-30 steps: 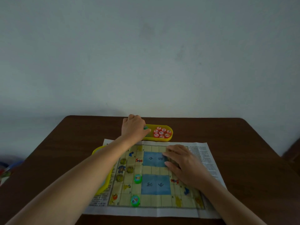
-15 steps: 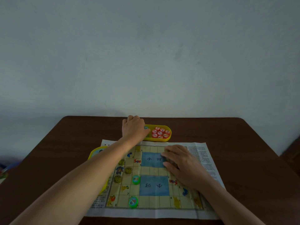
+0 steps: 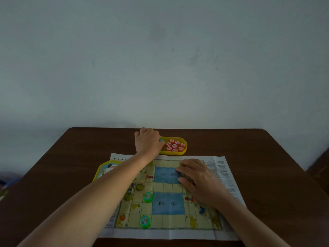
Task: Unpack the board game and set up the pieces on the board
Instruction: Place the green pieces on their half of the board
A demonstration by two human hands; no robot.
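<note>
A paper game board [image 3: 167, 220] with a yellow grid and two blue squares lies flat on the brown table [image 3: 267, 166]. Two green round pieces [image 3: 148, 197] stand on its left part. Behind the board sits a yellow oval tray [image 3: 178, 153] holding several red round pieces [image 3: 174, 145]. My left hand [image 3: 146, 142] reaches into the tray's left end and pinches a small greenish piece [image 3: 161, 140] at the fingertips. My right hand [image 3: 195, 177] rests palm down on the board's right half, fingers spread, holding nothing.
The yellow tray lid [image 3: 105, 169] with a picture lies partly under the board's left edge, beneath my left forearm. Printed text columns run along the board's right margin [image 3: 224, 175]. A pale wall rises just behind the table.
The hands and pieces have hardly moved. The view has shifted slightly; my left hand stays at the tray's left end.
</note>
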